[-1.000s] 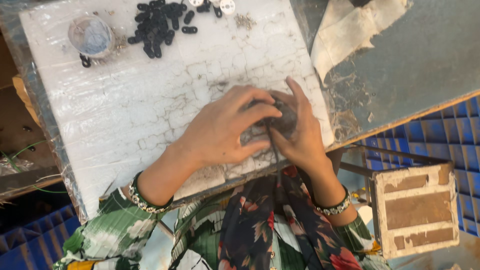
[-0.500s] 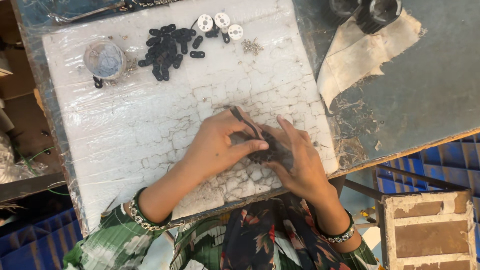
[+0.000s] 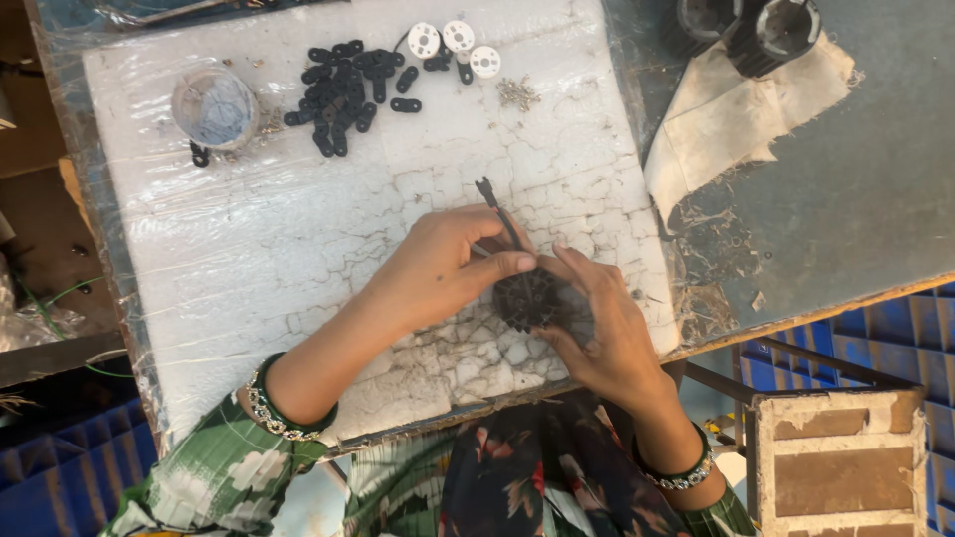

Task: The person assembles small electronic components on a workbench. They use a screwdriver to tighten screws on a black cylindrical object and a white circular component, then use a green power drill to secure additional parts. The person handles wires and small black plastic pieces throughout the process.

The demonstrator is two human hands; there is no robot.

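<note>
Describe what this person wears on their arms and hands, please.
Both hands are bare, no gloves. The left hand has a green and white patterned sleeve with a beaded bangle at the wrist. The right hand has a dark green bangle with pale studs.

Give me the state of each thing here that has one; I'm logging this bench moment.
Left hand: grip shut on thin dark tool, fingertip against toothed wheel.
Right hand: grip shut on toothed wheel.
Thin dark tool: tilted, upper end free.
Toothed wheel: held over foam board.
Foam board: cracked, film-wrapped.
Small black links: loose pile.
White discs: three, lying flat.
Clear round container: upright; contents unclear.
</note>
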